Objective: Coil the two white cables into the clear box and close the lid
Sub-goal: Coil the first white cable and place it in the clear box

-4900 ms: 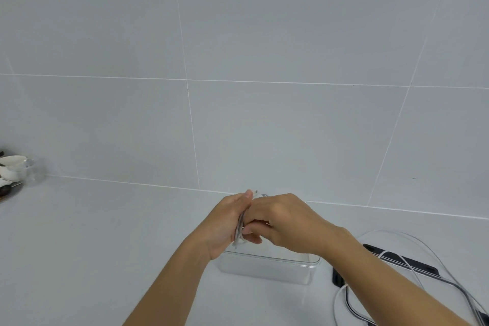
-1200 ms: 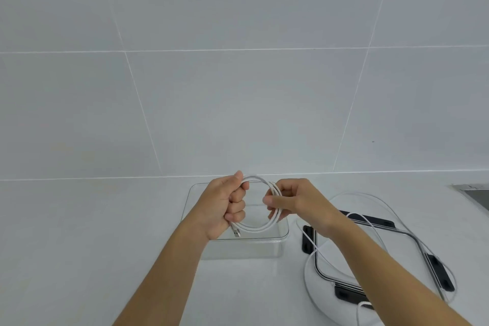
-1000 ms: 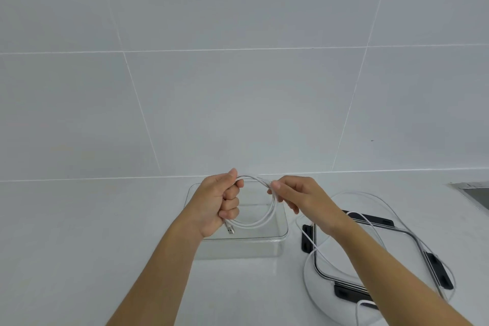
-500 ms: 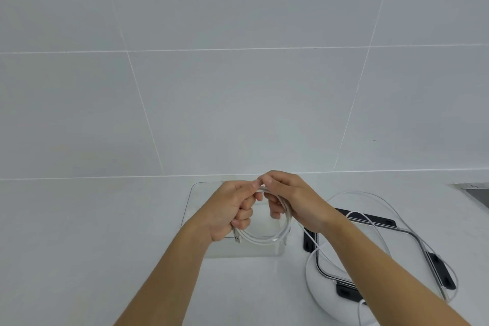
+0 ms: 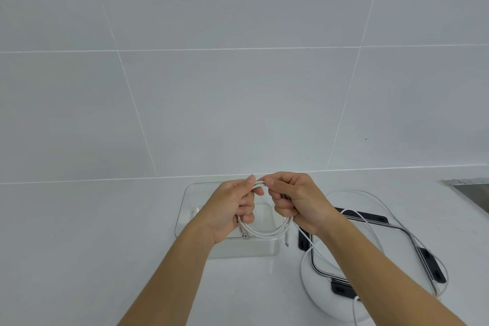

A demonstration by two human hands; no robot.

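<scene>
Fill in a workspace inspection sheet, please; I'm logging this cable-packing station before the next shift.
Surface: white counter, no spills seen.
Job's things: box open; lid lies to its right, off the box.
Clutter: white round object under the lid, unidentified.
Grippers: left hand and right hand both grip the coil, fingers curled round it.
Cables: one coil in hand; second cable lies loose around the lid.
Surroundings: tiled wall; metal edge far right.

coil's wound up now
both hands (image 5: pixel 232 206) (image 5: pixel 299 201) meet at the top of the white cable (image 5: pixel 264 231) loop, its plug dangling over the clear box (image 5: pixel 185 209).
</scene>
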